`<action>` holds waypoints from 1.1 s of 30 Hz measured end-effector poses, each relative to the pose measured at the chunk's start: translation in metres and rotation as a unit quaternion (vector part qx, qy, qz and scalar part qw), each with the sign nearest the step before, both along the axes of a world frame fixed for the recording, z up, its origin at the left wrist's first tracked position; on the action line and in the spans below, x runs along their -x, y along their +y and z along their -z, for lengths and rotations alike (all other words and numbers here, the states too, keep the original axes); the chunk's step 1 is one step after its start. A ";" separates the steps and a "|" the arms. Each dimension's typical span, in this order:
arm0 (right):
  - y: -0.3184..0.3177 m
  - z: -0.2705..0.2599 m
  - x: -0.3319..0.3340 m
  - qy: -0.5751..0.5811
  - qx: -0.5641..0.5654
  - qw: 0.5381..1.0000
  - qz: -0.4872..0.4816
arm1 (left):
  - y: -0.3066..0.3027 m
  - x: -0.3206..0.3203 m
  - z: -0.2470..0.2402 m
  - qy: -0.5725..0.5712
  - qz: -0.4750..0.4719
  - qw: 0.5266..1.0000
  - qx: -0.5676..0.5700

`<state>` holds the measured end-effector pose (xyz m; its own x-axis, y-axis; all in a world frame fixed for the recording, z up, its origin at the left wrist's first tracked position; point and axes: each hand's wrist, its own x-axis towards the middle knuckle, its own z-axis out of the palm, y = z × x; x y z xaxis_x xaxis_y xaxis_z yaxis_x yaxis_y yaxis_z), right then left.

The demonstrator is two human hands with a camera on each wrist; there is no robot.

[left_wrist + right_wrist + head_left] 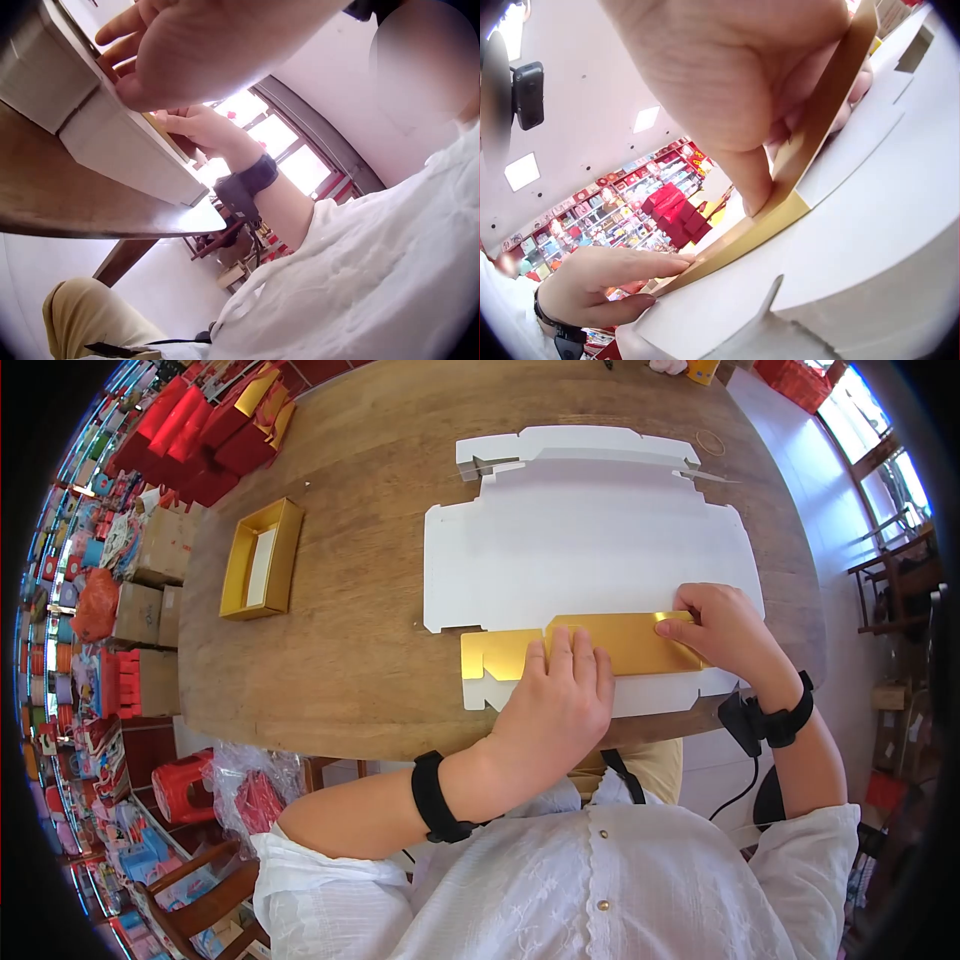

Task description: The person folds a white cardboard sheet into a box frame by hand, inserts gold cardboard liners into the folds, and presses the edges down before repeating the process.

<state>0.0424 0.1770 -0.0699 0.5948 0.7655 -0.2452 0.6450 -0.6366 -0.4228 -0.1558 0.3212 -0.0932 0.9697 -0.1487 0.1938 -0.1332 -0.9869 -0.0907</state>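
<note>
Two hands: both are on the same strip of card, the left hand point(555, 695) at its middle and the right hand point(722, 628) at its right end.
Left fingers point(565, 650): straight and close together, pressed flat on the strip; they hold nothing.
Right thumb point(750, 176): its tip bears on the strip's gold face, with the other fingers curled behind the card, so this hand pinches the strip.
Strip: a long gold-faced cardboard flap point(625, 643), folded over the near edge of the sheet. It lies flat under the left palm and is tilted up at the right hand.
Long axis: runs left to right across the person, with the fold line on the near side and both sets of fingertips pointing away from the body.
Nearer hand: neither, since both touch the flap. Its left end, past the left hand, is free.
Sheet: a flat white die-cut cardboard blank point(590, 540) spreads away from the fingers, its far flaps partly raised.
Table: the round brown wooden table point(350, 650) carries the sheet.
Further out: a shallow gold cardboard tray point(262, 558) sits well to the left, with a stack of red boxes point(215, 440) beyond it.
Hidden: the left palm covers the flap's middle. How many right fingers sit behind the card cannot be told. The left wrist view shows mostly the table's underside and a sleeve.
</note>
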 end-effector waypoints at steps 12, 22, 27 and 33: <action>-0.052 0.007 0.027 -0.181 -0.202 0.952 -0.140 | 0.014 -0.019 0.005 0.002 0.032 0.999 -0.003; -0.056 0.025 0.040 -0.259 -0.218 0.927 -0.161 | 0.019 -0.019 0.003 -0.011 0.068 0.996 -0.049; -0.049 0.028 0.039 -0.318 -0.175 0.914 -0.182 | 0.020 -0.018 0.003 -0.012 0.069 0.997 -0.033; -0.051 0.038 0.034 -0.351 -0.247 0.877 -0.216 | 0.019 -0.018 0.003 -0.017 0.067 0.997 -0.032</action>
